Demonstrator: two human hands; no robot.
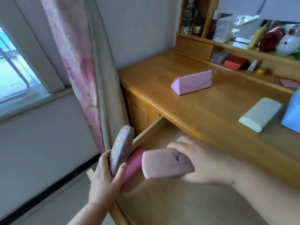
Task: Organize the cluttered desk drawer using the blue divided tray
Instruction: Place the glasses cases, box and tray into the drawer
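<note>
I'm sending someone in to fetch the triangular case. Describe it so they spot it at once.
Start at the wooden desk top beside the curtained window. Near its middle, in front of the low shelf, lies a pink folded case shaped like a triangular prism, with an envelope-style flap on its side. The other cases are rounded and in the person's hands or down in the open drawer; this one alone is sharp-edged and triangular.
</note>
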